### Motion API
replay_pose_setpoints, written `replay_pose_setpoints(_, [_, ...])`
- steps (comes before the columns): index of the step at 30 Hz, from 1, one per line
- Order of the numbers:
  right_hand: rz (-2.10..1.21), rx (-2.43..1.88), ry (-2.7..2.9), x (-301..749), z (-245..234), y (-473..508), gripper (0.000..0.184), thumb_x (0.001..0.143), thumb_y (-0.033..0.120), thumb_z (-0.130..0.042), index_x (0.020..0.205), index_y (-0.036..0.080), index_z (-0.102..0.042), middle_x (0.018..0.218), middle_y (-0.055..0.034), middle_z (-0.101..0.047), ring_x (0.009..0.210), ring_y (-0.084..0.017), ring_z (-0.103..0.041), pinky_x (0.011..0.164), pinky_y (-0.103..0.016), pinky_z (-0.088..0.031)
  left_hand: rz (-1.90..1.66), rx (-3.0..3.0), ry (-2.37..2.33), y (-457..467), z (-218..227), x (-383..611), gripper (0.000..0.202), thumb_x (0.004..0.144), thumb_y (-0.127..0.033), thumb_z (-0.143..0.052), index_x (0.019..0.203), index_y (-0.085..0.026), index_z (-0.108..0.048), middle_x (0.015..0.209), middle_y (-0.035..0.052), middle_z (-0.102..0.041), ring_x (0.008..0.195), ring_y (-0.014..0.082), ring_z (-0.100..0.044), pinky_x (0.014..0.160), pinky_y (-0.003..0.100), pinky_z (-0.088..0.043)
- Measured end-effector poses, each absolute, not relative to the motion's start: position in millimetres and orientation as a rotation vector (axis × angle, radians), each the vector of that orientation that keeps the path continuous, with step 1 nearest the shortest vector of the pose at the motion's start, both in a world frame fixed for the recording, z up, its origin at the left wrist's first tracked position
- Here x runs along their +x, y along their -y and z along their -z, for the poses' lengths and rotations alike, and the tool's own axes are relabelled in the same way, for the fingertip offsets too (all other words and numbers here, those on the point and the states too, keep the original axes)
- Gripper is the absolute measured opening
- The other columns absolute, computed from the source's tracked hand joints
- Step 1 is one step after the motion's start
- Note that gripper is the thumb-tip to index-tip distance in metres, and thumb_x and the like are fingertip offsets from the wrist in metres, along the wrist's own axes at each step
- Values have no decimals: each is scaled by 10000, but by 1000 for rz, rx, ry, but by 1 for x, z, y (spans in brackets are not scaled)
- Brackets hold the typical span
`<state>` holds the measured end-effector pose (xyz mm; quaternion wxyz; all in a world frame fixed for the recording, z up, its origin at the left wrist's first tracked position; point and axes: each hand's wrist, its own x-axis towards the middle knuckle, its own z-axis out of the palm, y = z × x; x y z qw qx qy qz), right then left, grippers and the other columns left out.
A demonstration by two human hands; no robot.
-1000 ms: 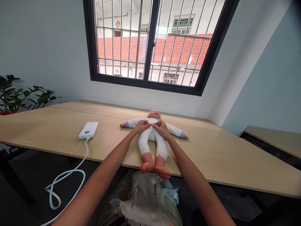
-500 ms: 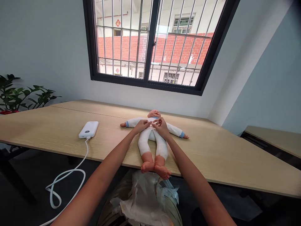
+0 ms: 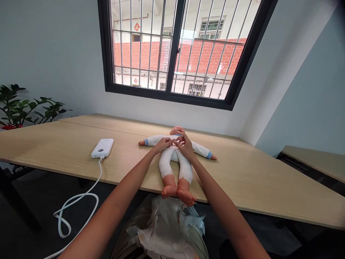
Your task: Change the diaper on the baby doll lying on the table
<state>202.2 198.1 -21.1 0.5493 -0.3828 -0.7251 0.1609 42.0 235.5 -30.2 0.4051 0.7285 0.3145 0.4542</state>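
A baby doll (image 3: 164, 165) lies on its back, arms spread, its feet reaching past the table's near edge. Its white top (image 3: 198, 146) has blue collar and cuffs, and its legs are white down to bare reddish feet. Over the doll's belly and chest, my left hand (image 3: 163, 144) and my right hand (image 3: 185, 147) come together, nearly touching. The fingers of both are bent and pinched at the front of the top. What exactly lies between the fingertips is too small to make out.
A white power bank (image 3: 102, 148) rests on the wooden table (image 3: 231, 176) at the left, its white cable (image 3: 97, 176) hanging over the edge. Crumpled white, plastic-like material (image 3: 164, 226) covers my lap. A potted plant (image 3: 29, 108) stands far left, below a barred window (image 3: 172, 54).
Both hands stay at the doll's front, with only slight finger movement; the right fingers bend a little differently. The whole view has shifted slightly.
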Motion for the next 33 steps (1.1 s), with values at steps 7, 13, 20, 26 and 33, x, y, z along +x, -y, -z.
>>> replay_pose_setpoints(7, [-397,-922,1685,202,22,-198,337,773,487,-672,808,237,-449,811,5,-576,681,-140,-495,612,-288,-395,-1150,1857,-773,-239,33,42,559,728,-703,-590,597,-180,-443,568,-37,-415,542,87,-321,535,256,-222])
replay_pose_setpoints(13, [-413,-921,1683,203,26,-202,307,760,448,-678,783,232,-461,781,10,-566,662,-136,-476,601,-287,-386,-1158,1868,-733,-247,39,43,526,735,-661,-614,604,-173,-470,569,-36,-425,557,95,-348,546,250,-249])
replay_pose_setpoints(20, [-455,-900,1809,196,37,-205,257,754,380,-641,754,239,-427,697,34,-491,617,-131,-445,550,-268,-340,-1131,1845,-660,-240,37,45,514,813,-652,-524,655,-164,-484,600,-18,-417,584,93,-336,555,264,-250])
replay_pose_setpoints(26, [-409,-977,1706,197,33,-208,238,765,430,-603,797,234,-471,760,0,-552,640,-147,-481,597,-301,-409,-1195,1825,-791,-243,35,43,478,781,-621,-575,640,-176,-475,569,-43,-386,544,92,-312,528,253,-232])
replay_pose_setpoints(33, [-202,-1073,1917,208,7,-140,152,834,359,-573,928,241,-588,985,-64,-663,878,-247,-614,840,-448,-478,-1393,2098,-898,-164,-3,37,231,878,-368,-541,746,-179,-549,678,-2,-532,682,155,-508,670,286,-404])
